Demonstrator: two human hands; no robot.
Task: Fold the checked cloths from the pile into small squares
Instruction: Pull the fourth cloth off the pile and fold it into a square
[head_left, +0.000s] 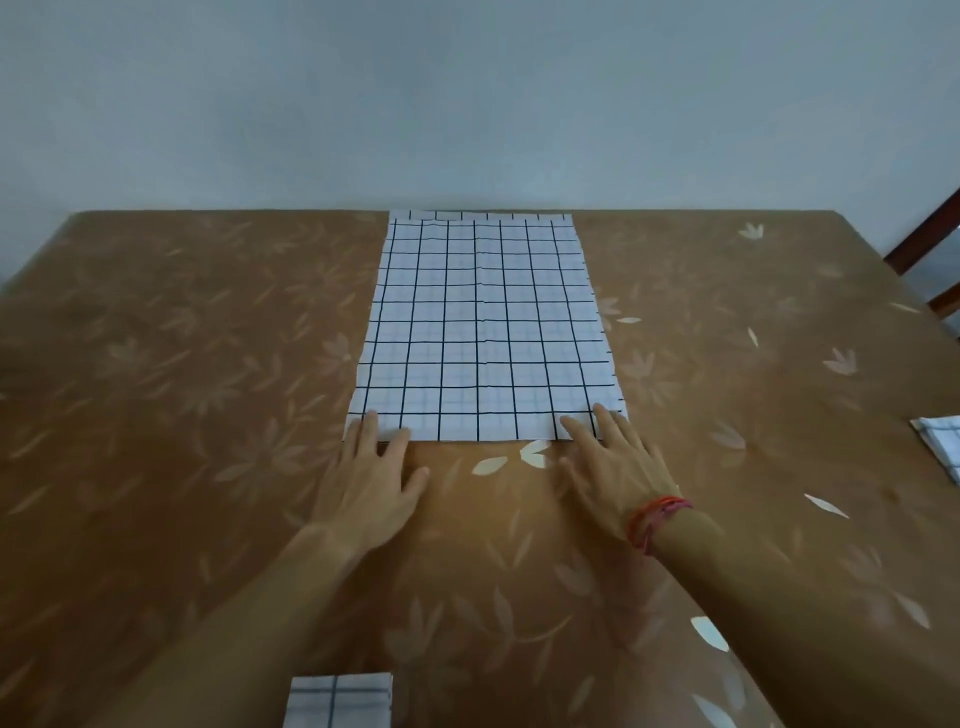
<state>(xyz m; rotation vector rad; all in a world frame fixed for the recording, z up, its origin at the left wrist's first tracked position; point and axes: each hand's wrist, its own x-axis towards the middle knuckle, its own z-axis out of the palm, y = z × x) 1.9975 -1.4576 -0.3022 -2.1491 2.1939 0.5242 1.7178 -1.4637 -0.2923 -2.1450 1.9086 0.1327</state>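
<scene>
I see soft, dim, even light with faint shadows. The table (156, 364) bows at the wide-angle edges, and its near corners blur.

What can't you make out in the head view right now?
Bottom edge, head view: the folded cloth is cut off; its full shape is unknown.
Right edge, head view: a second cloth is cropped; whether it is the pile cannot be told.
Head view: near corners of the spread cloth are covered by the left hand and right hand.
Its far end reaches the far edge of the table; any overhang is hidden.
</scene>
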